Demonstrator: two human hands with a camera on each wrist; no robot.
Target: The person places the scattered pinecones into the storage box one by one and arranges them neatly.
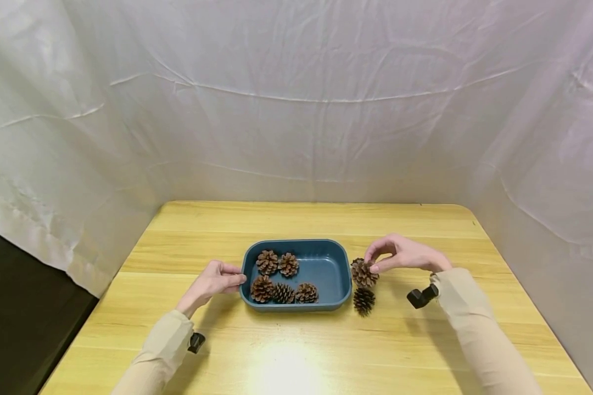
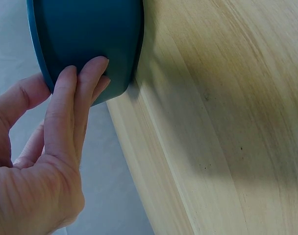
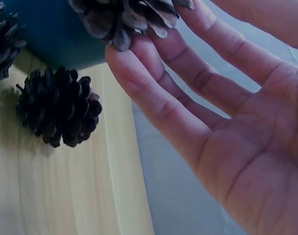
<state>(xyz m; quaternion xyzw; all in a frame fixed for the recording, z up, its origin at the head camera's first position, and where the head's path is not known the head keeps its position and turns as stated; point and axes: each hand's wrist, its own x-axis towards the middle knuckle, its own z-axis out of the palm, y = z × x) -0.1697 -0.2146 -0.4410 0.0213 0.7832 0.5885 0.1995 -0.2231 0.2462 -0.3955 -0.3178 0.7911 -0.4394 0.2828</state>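
A blue rectangular tray (image 1: 333,277) stands on the table with several brown pine cones (image 1: 262,289) in its left and front part. At its left end my left hand (image 1: 216,282) pinches the rim, fingers against the outer wall (image 2: 110,44) in the left wrist view. Just off the right end, my right hand (image 1: 402,253) holds a pine cone (image 1: 364,274) by its fingertips, above the table. A darker pine cone (image 1: 363,301) lies on the wood in front of it. Behind the held cone another one is mostly hidden; the right wrist view shows two loose cones (image 3: 61,107) beside the tray.
The light wooden table (image 1: 296,219) has its far edge against a pale hanging cloth (image 1: 306,126), which also drapes both sides. A dark surface (image 1: 20,307) shows at the lower left. Small black devices (image 1: 422,296) are strapped at both wrists.
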